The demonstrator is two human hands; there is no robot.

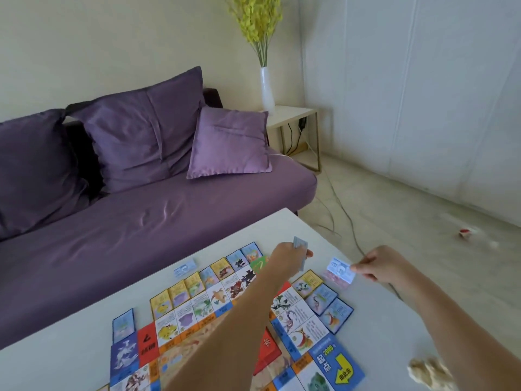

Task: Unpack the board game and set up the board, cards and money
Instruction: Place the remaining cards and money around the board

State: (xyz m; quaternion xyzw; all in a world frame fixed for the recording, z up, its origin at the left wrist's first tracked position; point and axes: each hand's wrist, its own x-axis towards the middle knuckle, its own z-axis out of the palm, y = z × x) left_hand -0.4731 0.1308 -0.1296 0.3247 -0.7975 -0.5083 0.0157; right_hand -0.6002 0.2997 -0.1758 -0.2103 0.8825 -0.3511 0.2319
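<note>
The colourful game board (197,334) lies flat on the white table (70,356), with picture cards lined along its far and right edges. My left hand (284,258) reaches over the board's far corner and grips a small stack of blue paper money (300,246). My right hand (377,265) pinches a single blue banknote (341,270) just above a pinkish note (335,279) lying on the table. Another blue note (184,268) lies beyond the board's far edge.
A purple sofa (141,221) with cushions stands behind the table. A side table (293,119) with a white vase of yellow flowers is in the corner. Cables run over the floor at right. A beige crumpled object (428,372) sits at the table's near right.
</note>
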